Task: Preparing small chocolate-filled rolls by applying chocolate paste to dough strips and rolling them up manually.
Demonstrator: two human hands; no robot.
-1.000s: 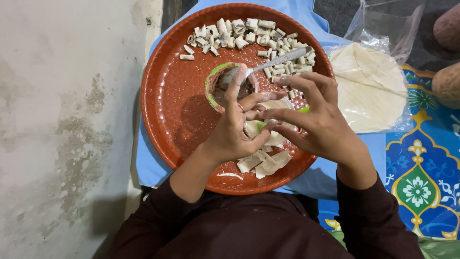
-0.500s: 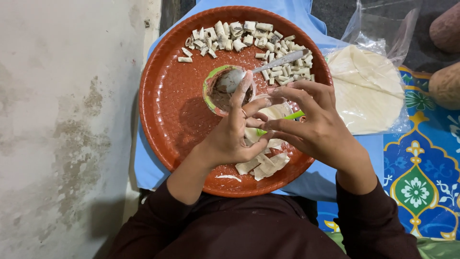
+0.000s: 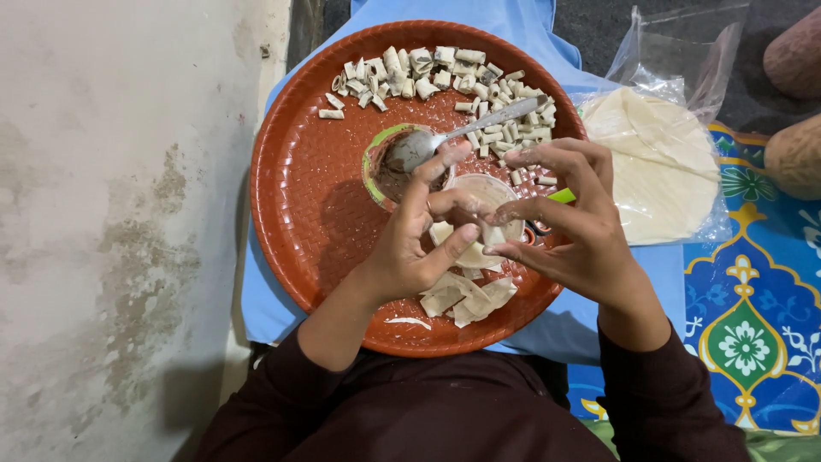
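I have both hands over the round red tray [image 3: 295, 222], working a small pale dough piece [image 3: 492, 234] between them. My left hand [image 3: 410, 248] pinches it with thumb and forefinger closed on its near edge; my right hand [image 3: 581, 239] closes its fingertips on the piece from the 3 o'clock side. The piece sits just above a pale, clear-looking cup [image 3: 479, 192] near the tray's centre.

To do this fold well, I judge that I should keep the pinch light and even, roll from one edge so the filling stays inside, and hold the piece over the tray so crumbs fall there.

At 11 o'clock from my hands stands a small green-rimmed bowl [image 3: 376, 145] of brown filling with a metal spoon [image 3: 445, 139] resting in it, handle pointing to 2 o'clock. Finished little rolls [image 3: 445, 73] lie along the tray's 12 o'clock rim. Cut dough squares [image 3: 466, 295] are heaped at 6 o'clock, just below my fingers.

Off the tray at 3 o'clock lies a clear plastic bag [image 3: 684, 60], open at the top, holding a stack of round pale dough sheets [image 3: 658, 162]. I see no label on it. Under the tray is a blue cloth [image 3: 265, 299].
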